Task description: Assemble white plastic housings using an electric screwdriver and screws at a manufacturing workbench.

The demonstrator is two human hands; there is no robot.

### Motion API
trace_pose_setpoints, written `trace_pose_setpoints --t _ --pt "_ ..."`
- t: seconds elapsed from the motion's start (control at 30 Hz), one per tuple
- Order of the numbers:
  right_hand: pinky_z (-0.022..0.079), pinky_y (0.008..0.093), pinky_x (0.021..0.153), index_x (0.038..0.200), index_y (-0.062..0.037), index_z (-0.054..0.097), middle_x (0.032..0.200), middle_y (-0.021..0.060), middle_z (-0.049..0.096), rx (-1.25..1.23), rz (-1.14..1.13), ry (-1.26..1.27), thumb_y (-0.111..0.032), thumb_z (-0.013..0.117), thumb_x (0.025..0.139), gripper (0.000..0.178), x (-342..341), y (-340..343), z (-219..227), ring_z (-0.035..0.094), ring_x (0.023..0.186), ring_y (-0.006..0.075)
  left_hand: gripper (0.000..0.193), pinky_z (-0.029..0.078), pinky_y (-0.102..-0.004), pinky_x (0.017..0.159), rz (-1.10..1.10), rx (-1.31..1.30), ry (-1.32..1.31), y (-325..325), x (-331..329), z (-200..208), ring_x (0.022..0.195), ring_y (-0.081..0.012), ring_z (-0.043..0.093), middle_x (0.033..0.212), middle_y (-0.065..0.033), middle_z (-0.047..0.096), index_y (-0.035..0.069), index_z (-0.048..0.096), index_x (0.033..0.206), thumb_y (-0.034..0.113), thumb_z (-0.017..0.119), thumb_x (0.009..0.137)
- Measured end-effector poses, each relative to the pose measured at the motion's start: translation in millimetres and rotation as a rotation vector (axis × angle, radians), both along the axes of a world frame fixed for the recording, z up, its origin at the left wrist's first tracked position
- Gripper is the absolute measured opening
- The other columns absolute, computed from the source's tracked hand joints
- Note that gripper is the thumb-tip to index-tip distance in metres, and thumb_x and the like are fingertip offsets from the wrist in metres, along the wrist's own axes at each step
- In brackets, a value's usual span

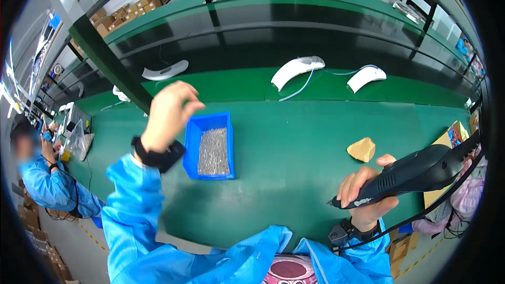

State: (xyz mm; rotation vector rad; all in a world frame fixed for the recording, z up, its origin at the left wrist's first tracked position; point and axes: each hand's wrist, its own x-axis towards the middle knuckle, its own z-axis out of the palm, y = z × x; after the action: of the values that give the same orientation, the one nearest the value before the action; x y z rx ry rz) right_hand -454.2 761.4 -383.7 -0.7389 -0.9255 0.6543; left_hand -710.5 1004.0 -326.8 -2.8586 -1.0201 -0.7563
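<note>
An electric screwdriver [402, 176], black with a cord, lies in the grip of my right hand [363, 189], its tip pointing left over the green bench. My left hand [171, 108] is raised by the far left corner of a blue bin [231, 147]. Its fingers are bent, slightly blurred, with a gap between thumb and forefinger and nothing visible there. Many small silver metal pieces, perhaps screws, fill the bin [214, 152]. Beyond the left hand, a white curved shell [165, 70] rests on the far ledge.
Two more white curved pieces [297, 68] [366, 77] with thin cables lie along the far ledge. A tan lump [362, 150] sits right of centre. A green post [108, 63] rises at the left. Another person in blue [50, 184] works at the far left.
</note>
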Motion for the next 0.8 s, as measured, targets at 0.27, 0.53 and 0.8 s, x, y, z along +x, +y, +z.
trace_pose_setpoints --t 0.27,0.53,0.8 --pt "0.047 0.0331 0.045 0.114 -0.0041 0.030 0.060 0.0136 0.052 0.066 0.051 0.181 -0.051 0.062 0.075 0.069 -9.1 12.9 -19.1 0.053 0.047 0.0230 0.021 0.044 -0.0410 0.076 0.355 0.010 0.385 242.3 -102.4 -89.8 0.096 -0.0304 0.054 0.100 -0.0098 0.058 0.007 0.059 0.070 0.016 0.074 0.060" --pt "0.047 0.0332 0.050 0.115 -0.0044 0.031 0.063 0.0139 0.054 -0.013 -0.010 0.125 -0.050 0.063 0.074 0.069 2.9 9.6 -8.4 0.055 0.052 0.0221 0.023 0.046 -0.0352 0.072 0.399 -0.375 0.209 315.9 -102.4 -129.0 0.082 -0.0268 0.060 0.091 -0.0139 0.062 0.006 0.060 0.084 0.021 0.070 0.070" --pt "0.048 0.0319 0.053 0.115 -0.0035 0.035 0.065 0.0137 0.054 0.018 0.068 0.177 -0.048 0.066 0.073 0.069 1.0 2.1 -9.5 0.056 0.057 0.0211 0.024 0.045 -0.0343 0.069 0.131 -0.245 -0.015 256.7 -81.5 -122.1 0.075 -0.0270 0.055 0.081 -0.0126 0.055 0.001 0.057 0.071 0.011 0.076 0.060"
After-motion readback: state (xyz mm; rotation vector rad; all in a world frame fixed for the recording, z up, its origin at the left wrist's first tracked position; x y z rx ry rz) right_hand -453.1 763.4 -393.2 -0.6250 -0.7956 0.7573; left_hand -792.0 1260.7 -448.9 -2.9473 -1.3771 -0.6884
